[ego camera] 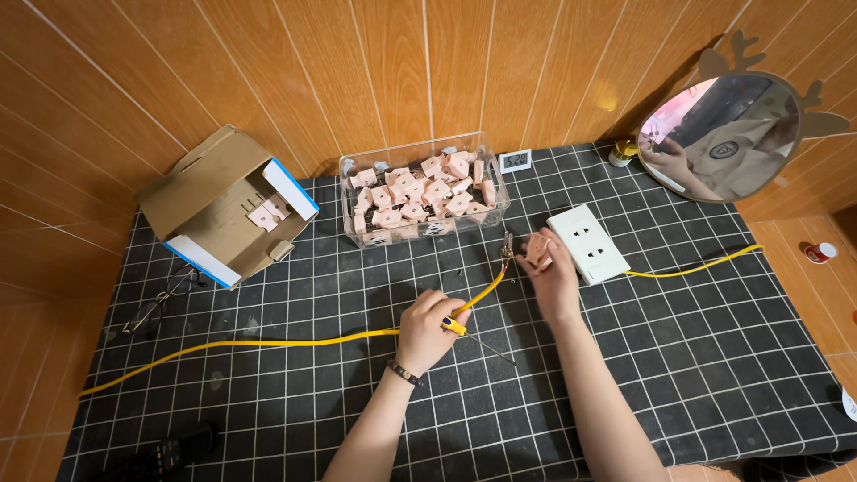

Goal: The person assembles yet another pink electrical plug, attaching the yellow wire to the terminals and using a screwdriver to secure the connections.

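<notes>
— Left hand (428,328) of ours is curled shut around the yellow cable (268,343), with a thin screwdriver (486,346) tucked in the same grip, its shaft pointing off to the right over the black grid mat (696,357).

— And the right hand (551,268)?

— Fingers pinched on a small pink part (536,249), just beside the white socket plate (589,243). The cable's stripped end (506,251) rises right next to that part; whether they touch, we cannot tell.

— How far along do we judge it?

— Early or midway. The clear bin (424,192) behind is full of the same pink parts, and a few lie in the open cardboard box (223,203) at the left. Nothing looks screwed down yet on the piece we hold, though motion blur hides the detail.
</notes>
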